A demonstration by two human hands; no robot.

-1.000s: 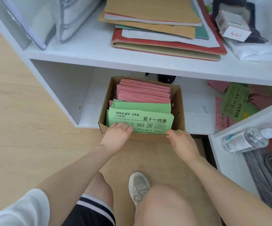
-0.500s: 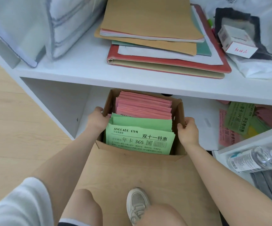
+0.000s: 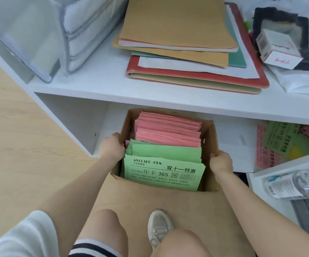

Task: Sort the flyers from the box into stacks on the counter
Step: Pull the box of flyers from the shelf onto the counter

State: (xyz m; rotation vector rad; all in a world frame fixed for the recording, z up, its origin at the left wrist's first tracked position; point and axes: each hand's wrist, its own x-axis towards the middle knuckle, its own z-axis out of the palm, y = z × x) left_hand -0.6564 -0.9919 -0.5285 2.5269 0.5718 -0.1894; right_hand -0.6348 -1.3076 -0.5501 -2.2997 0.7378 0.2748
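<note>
Head view: your left hand (image 3: 111, 147) and right hand (image 3: 221, 162) grip the cardboard box (image 3: 209, 138) by its side walls, fingers curled over; green flyers (image 3: 164, 170) front, pink flyers (image 3: 168, 129) behind.

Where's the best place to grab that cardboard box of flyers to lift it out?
Grip the cardboard box by its two side walls, coming from left and right, as the left hand and right hand do. The open top exposes both rims; the shelf overhangs its far end.

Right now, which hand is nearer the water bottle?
Right. The right hand grips the box's right wall, nearest the water bottle; the left hand grips the far wall.
</note>
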